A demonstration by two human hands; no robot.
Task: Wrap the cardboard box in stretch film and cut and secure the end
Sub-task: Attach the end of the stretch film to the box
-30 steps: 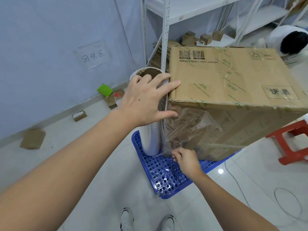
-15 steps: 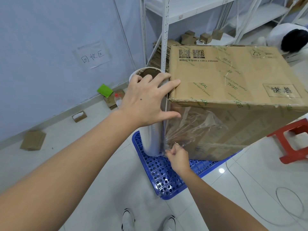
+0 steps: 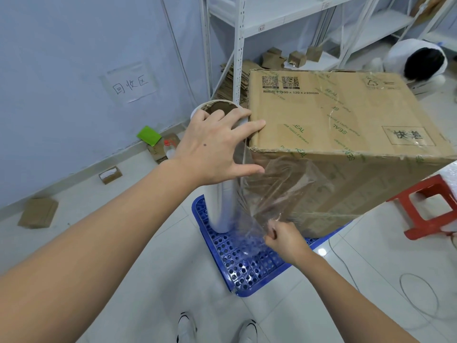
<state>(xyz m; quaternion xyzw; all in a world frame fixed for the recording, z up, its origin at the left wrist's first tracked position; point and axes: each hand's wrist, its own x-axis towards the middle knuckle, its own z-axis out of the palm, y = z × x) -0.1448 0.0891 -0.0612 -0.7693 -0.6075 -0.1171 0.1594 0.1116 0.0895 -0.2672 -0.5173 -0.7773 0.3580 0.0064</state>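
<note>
The left hand [image 3: 212,144] rests spread on top of the upright stretch film roll [image 3: 222,206], fingers straight, the forefinger reaching onto the near corner of the cardboard box [image 3: 329,120] and the thumb against the film-covered side just under it — much as half a second ago. The box stands just beyond and to the right of that hand, on a blue perforated pallet [image 3: 247,266] on the floor, touching the roll's side.

The right hand [image 3: 284,238], low and in front of the box's bottom corner, is clenched on a bunched edge of stretch film [image 3: 279,194]. Against the earlier frames, this hand sits a little further right and nearer the person, and the film it pinches is drawn out from the roll in a loose, wrinkled sheet over the box's near face rather than lying close to the corner.

Right of the right hand, well apart, stands a red stool [image 3: 430,209].
</note>
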